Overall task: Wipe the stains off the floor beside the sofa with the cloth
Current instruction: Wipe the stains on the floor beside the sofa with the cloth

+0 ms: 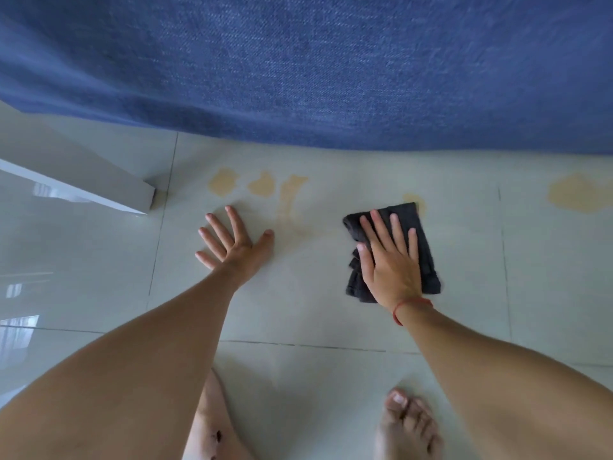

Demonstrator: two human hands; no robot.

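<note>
A dark grey folded cloth (421, 227) lies flat on the pale tiled floor (298, 303). My right hand (389, 260) presses down on it, fingers spread over the cloth. My left hand (232, 240) rests flat on the bare tile to the left, fingers apart and empty. Yellowish stains mark the floor along the sofa: two blobs (224, 181) (262, 185), a long streak (289, 200) between my hands, a small patch (413, 198) at the cloth's far edge, and a large one (578, 193) far right. The blue fabric sofa (331, 68) fills the top.
A white furniture leg (99, 190) slants in at the left, ending near the stains. My bare foot (408, 426) and a leg (209, 426) are on the tile at the bottom. A red string band circles my right wrist.
</note>
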